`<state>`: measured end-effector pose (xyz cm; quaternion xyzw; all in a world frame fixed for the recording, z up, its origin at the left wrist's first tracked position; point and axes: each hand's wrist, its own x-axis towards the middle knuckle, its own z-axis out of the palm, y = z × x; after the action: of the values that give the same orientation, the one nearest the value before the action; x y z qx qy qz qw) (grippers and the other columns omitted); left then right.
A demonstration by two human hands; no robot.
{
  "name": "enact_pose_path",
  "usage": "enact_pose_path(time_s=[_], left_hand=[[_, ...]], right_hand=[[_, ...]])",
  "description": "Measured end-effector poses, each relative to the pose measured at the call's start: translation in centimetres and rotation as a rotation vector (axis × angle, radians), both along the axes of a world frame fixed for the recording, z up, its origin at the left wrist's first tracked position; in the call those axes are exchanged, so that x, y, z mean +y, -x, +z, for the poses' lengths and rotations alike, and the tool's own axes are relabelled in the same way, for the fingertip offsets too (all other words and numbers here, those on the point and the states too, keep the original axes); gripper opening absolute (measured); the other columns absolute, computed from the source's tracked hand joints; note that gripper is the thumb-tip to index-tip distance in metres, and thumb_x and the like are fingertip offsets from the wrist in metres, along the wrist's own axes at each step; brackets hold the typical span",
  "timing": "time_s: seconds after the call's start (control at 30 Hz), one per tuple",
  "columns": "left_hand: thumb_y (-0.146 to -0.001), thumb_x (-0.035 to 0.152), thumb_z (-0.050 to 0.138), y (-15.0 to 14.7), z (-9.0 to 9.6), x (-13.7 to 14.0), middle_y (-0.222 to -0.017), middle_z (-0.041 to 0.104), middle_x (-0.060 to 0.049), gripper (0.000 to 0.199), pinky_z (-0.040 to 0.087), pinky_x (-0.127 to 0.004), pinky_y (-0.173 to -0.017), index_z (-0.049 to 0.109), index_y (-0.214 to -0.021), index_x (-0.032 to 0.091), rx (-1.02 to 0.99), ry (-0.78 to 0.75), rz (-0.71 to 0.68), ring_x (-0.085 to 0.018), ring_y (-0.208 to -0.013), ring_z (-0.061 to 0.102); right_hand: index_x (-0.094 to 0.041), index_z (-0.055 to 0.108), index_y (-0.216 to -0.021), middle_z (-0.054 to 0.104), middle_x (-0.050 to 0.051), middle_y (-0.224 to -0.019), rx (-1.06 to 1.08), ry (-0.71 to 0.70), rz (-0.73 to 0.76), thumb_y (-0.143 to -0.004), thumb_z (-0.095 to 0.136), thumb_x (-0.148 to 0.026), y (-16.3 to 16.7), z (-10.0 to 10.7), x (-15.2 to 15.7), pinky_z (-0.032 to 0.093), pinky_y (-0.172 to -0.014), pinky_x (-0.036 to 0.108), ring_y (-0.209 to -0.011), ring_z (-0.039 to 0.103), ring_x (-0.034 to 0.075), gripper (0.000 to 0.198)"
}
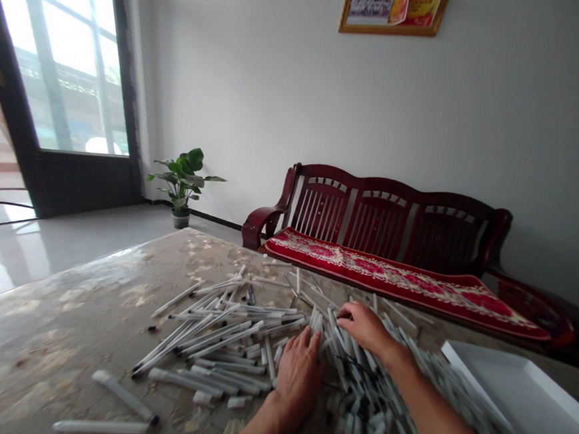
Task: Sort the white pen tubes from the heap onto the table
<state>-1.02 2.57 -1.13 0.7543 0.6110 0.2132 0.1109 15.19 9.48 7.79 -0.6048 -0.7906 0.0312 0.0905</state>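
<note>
Translucent white pen barrels (218, 355), several with black ends, lie in a loose pile across the patterned tabletop. My left hand (300, 368) rests palm down at the middle of the pile, its fingers reaching forward. Its fingertips touch a small bunch of barrels (316, 319). To the right, my right hand (364, 324) is over the far side of the heap with fingers curled in a pinch; what lies between them is hidden. Short clear caps (239, 401) sit near my left wrist. Below my right forearm, a denser, blurred heap of pens (369, 410) includes dark parts.
A shallow white tray (530, 396) is at the right of the table (60, 333). Two separate barrels (100, 427) lie at the near left. Behind the table stand a dark red wooden bench (370, 210) with a red runner and a potted plant (185, 179).
</note>
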Motion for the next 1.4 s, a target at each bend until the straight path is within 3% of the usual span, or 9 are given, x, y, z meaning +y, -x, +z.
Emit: enact_pose_path(time_s=[0.1, 0.17, 0.3, 0.37, 0.5, 0.77, 1.07, 1.2, 1.4], left_hand=[[-0.084, 0.023, 0.051, 0.3, 0.8, 0.1, -0.15, 0.043, -0.013, 0.059, 0.031, -0.036, -0.113, 0.045, -0.142, 0.017, 0.003, 0.042, -0.027, -0.025, -0.135, 0.043], [-0.083, 0.02, 0.05, 0.4, 1.4, 0.2, -0.151, 0.042, -0.012, 0.06, 0.031, -0.035, -0.113, 0.043, -0.143, 0.017, 0.007, 0.082, -0.027, -0.024, -0.135, 0.043], [-0.083, 0.014, 0.047, 0.5, 2.3, 0.3, -0.154, 0.038, -0.011, 0.062, 0.029, -0.035, -0.114, 0.042, -0.145, 0.019, 0.027, 0.15, -0.037, -0.023, -0.138, 0.04], [-0.082, 0.015, 0.048, 0.5, 2.5, 0.5, -0.155, 0.035, -0.013, 0.063, 0.028, -0.035, -0.115, 0.042, -0.145, 0.017, 0.042, 0.159, -0.084, -0.024, -0.14, 0.037], [-0.081, 0.016, 0.05, 0.5, 2.2, 1.3, -0.157, 0.031, -0.014, 0.066, 0.027, -0.034, -0.115, 0.04, -0.146, 0.016, 0.064, 0.164, -0.158, -0.025, -0.142, 0.034], [-0.079, 0.011, 0.045, -0.5, 1.2, 3.2, -0.157, 0.031, -0.014, 0.069, 0.024, -0.034, -0.117, 0.039, -0.147, 0.015, 0.049, 0.117, -0.195, -0.024, -0.144, 0.03], [-0.077, 0.008, 0.048, -0.7, 1.6, 6.0, -0.155, 0.034, -0.015, 0.069, 0.028, -0.036, -0.116, 0.04, -0.146, 0.015, 0.076, 0.087, -0.278, -0.025, -0.141, 0.036], [-0.078, 0.008, 0.048, -0.1, 1.7, 6.6, -0.153, 0.038, -0.016, 0.066, 0.032, -0.034, -0.115, 0.043, -0.144, 0.014, 0.048, 0.07, -0.328, -0.025, -0.137, 0.043], [-0.079, 0.008, 0.051, 1.9, 2.6, 6.0, -0.151, 0.044, -0.009, 0.067, 0.036, -0.035, -0.112, 0.044, -0.143, 0.024, 0.05, 0.047, -0.459, -0.021, -0.134, 0.047]], right_hand=[[-0.024, 0.07, -0.107, 0.07, 0.003, -0.108, 0.203, 0.005, 0.132, -0.085, 0.053, -0.026, -2.5, -0.6, -3.0, 0.049, -0.085, 0.023, -0.099, 0.065, 0.017, 0.028], [-0.024, 0.069, -0.108, 0.069, 0.005, -0.112, 0.316, -0.051, 0.134, -0.086, 0.047, -0.027, -4.8, -1.9, -4.7, 0.048, -0.092, 0.029, -0.105, 0.064, 0.019, 0.032], [-0.027, 0.059, -0.131, 0.057, 0.007, -0.137, 0.061, -0.248, -0.018, -0.08, 0.053, -0.03, -9.0, -5.9, -6.9, 0.036, -0.109, 0.045, -0.129, 0.047, 0.028, 0.051], [-0.031, 0.054, -0.136, 0.052, 0.005, -0.143, -0.055, -0.245, -0.09, -0.081, 0.056, -0.034, -10.0, -7.7, -7.3, 0.031, -0.111, 0.053, -0.137, 0.039, 0.032, 0.055], [-0.033, 0.047, -0.142, 0.044, 0.004, -0.15, -0.15, -0.229, -0.066, -0.087, 0.052, -0.036, -10.1, -9.4, -7.1, 0.025, -0.114, 0.056, -0.141, 0.033, 0.031, 0.055], [-0.032, 0.046, -0.142, 0.043, 0.005, -0.151, -0.139, -0.214, -0.006, -0.091, 0.048, -0.036, -9.3, -8.9, -5.0, 0.024, -0.114, 0.054, -0.14, 0.035, 0.027, 0.051], [-0.029, 0.044, -0.143, 0.04, 0.006, -0.152, -0.109, -0.124, 0.049, -0.089, 0.046, -0.032, -9.1, -7.4, -3.2, 0.019, -0.116, 0.049, -0.141, 0.032, 0.023, 0.054], [-0.028, 0.046, -0.142, 0.039, 0.006, -0.153, -0.091, -0.093, 0.069, -0.088, 0.047, -0.031, -9.2, -7.1, -2.7, 0.019, -0.117, 0.048, -0.141, 0.033, 0.023, 0.055], [-0.029, 0.048, -0.141, 0.041, 0.005, -0.152, -0.036, -0.081, 0.079, -0.087, 0.049, -0.031, -9.5, -6.8, -3.0, 0.021, -0.116, 0.047, -0.141, 0.034, 0.023, 0.055]])
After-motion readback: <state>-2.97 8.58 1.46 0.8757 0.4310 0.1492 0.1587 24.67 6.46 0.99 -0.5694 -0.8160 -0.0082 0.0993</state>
